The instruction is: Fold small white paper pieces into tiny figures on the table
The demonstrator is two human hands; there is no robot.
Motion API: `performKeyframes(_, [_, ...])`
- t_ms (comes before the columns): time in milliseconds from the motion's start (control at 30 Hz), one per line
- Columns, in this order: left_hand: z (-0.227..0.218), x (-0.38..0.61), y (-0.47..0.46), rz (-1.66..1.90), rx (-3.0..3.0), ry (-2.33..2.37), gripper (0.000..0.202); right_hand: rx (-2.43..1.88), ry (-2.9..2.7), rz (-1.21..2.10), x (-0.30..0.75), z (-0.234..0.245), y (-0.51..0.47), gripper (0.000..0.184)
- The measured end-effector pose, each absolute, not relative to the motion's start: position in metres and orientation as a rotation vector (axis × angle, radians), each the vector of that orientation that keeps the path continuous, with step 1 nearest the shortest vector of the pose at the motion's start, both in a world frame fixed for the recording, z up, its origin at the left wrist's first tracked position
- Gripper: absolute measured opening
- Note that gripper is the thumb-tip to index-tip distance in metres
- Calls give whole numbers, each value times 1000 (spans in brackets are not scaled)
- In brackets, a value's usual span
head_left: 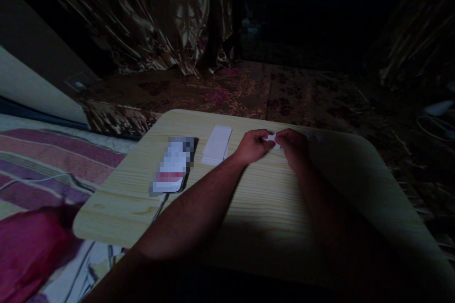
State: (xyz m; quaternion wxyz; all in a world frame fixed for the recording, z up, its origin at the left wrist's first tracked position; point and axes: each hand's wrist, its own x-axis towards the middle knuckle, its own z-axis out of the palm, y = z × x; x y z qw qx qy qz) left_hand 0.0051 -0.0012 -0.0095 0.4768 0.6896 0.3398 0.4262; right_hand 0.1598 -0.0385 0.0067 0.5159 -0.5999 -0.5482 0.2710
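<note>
Both my hands meet near the far edge of a pale wooden table [263,199]. Between them is a small piece of white paper [273,140]. My left hand [254,146] is closed on its left side, thumb on top. From the right, my right hand [293,147] pinches the same piece. The fingers cover much of it, so its full shape is hidden. Left of my hands lies a small stack of white paper strips [216,145], slightly fanned at the near end.
A phone [174,164], its screen pixelated, lies at the table's left with a cable [159,208] running toward me. Striped bedding [53,161] and a red cloth [31,251] are on the left. Beyond the table stand a patterned covered ledge [213,92] and curtains [170,14]. The room is dim.
</note>
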Motion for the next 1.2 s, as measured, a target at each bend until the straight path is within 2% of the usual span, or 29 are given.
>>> performKeyframes(867, [-8,7,-2,1056,1607,886,21,-1295,-1204,734,161,1,-32,20])
performKeyframes(1033, [-4,7,-2,1117,1499,864,18,-1240,-1211,844,159,2,-32,28])
performKeyframes(1200, [1,8,-4,1165,1430,838,20,-1289,-1270,820,159,3,-32,30])
